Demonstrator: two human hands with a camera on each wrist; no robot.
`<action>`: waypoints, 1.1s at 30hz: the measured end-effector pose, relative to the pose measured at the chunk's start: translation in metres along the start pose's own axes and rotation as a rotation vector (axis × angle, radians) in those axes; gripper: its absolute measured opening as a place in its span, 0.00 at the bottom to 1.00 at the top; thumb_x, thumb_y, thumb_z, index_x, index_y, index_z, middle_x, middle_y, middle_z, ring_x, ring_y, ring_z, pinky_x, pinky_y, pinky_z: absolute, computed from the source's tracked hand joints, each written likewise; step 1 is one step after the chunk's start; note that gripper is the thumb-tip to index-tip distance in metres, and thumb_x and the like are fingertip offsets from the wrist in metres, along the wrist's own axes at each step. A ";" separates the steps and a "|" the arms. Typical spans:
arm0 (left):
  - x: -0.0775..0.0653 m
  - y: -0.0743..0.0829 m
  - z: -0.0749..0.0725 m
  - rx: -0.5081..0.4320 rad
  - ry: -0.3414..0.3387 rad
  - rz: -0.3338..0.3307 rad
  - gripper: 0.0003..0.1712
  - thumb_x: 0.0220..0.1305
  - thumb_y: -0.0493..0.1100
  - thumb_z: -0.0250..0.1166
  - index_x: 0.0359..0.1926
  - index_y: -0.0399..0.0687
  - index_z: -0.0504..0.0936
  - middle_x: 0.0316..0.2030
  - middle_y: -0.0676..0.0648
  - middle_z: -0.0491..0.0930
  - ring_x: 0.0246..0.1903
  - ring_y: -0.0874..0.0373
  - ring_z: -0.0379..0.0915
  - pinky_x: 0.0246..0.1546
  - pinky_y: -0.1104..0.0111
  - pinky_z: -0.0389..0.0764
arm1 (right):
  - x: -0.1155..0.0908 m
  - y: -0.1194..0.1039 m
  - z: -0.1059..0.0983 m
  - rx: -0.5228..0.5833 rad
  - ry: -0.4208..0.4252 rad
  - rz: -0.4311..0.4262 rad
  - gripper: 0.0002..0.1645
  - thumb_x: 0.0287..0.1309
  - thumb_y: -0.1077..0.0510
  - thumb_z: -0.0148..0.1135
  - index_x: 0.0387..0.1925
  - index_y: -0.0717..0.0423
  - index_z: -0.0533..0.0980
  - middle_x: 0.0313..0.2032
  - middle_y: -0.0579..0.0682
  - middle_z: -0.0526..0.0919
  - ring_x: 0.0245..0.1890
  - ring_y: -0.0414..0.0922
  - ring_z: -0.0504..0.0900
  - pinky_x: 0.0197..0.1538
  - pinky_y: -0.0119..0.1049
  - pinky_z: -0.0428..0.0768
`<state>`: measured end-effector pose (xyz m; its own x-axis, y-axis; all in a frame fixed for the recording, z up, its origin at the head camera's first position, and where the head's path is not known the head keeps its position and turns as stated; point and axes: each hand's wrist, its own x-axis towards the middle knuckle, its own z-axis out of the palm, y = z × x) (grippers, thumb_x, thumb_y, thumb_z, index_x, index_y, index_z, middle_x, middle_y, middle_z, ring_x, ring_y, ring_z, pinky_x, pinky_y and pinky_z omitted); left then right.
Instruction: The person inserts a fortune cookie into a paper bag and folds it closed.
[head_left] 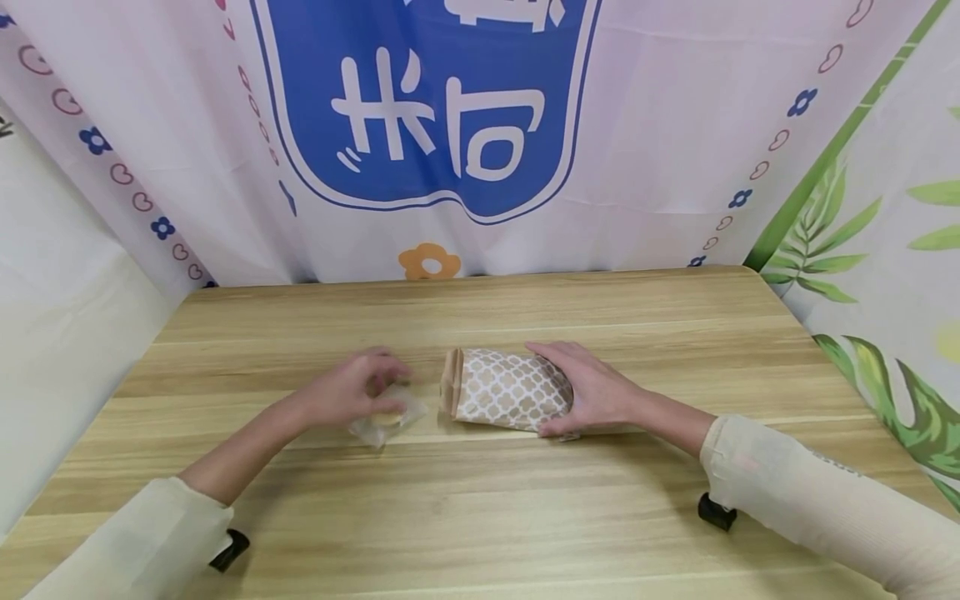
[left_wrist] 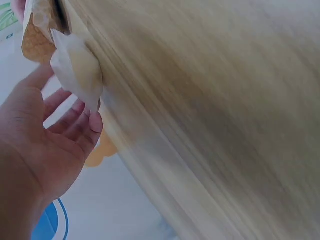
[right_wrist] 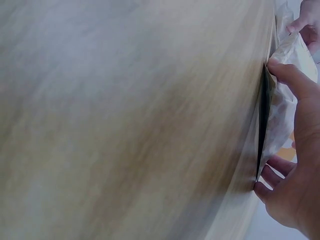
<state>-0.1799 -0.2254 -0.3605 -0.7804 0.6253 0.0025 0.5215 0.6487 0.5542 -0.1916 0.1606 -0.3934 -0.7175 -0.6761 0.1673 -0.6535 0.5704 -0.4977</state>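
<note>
A brown paper bag [head_left: 513, 388] with a white lattice print lies on the table, its folded end to the left. My right hand [head_left: 592, 388] grips its right end, thumb on the near edge and fingers on the far edge. In the right wrist view a dark slit shows along the end of the bag [right_wrist: 282, 112] that faces the palm. To the left, a small clear packet [head_left: 390, 417] with something pale yellow and rounded inside lies under my left hand [head_left: 352, 390]. Thumb and loosely bent fingers are spread at the packet [left_wrist: 82, 72].
The wood-grain table [head_left: 450, 517] runs back to a hanging printed cloth [head_left: 645, 167] with a blue emblem. Leaf-patterned cloth [head_left: 885, 292] hangs on the right. Black clips show under both pale sleeves [head_left: 817, 500].
</note>
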 end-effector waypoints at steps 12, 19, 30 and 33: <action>-0.014 -0.015 -0.022 -0.178 -0.188 0.061 0.49 0.48 0.47 0.85 0.65 0.25 0.74 0.63 0.28 0.71 0.33 0.53 0.74 0.34 0.67 0.80 | 0.000 0.000 0.000 0.001 -0.005 0.000 0.70 0.39 0.36 0.83 0.78 0.58 0.59 0.70 0.62 0.71 0.70 0.63 0.67 0.67 0.68 0.70; -0.013 -0.019 -0.023 -0.215 -0.235 0.072 0.50 0.47 0.45 0.85 0.67 0.27 0.73 0.68 0.26 0.69 0.34 0.56 0.74 0.35 0.66 0.81 | 0.000 0.000 0.000 0.002 -0.011 0.010 0.70 0.39 0.36 0.83 0.78 0.58 0.59 0.70 0.62 0.71 0.70 0.63 0.67 0.67 0.68 0.69; -0.015 -0.017 -0.020 -0.129 -0.204 0.078 0.53 0.43 0.49 0.87 0.67 0.29 0.74 0.64 0.31 0.71 0.37 0.53 0.74 0.39 0.66 0.81 | 0.001 -0.001 -0.001 0.010 -0.022 0.021 0.70 0.39 0.36 0.84 0.78 0.57 0.59 0.70 0.62 0.70 0.71 0.63 0.66 0.67 0.68 0.69; -0.015 -0.016 -0.021 -0.087 -0.218 0.078 0.57 0.39 0.50 0.88 0.67 0.29 0.73 0.65 0.31 0.71 0.38 0.53 0.73 0.41 0.66 0.80 | 0.001 -0.001 -0.001 0.009 -0.021 0.020 0.70 0.39 0.36 0.84 0.78 0.57 0.59 0.70 0.62 0.70 0.71 0.63 0.66 0.67 0.68 0.69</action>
<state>-0.1838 -0.2544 -0.3520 -0.6412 0.7569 -0.1267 0.5379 0.5610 0.6292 -0.1918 0.1600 -0.3921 -0.7254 -0.6741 0.1391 -0.6365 0.5800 -0.5083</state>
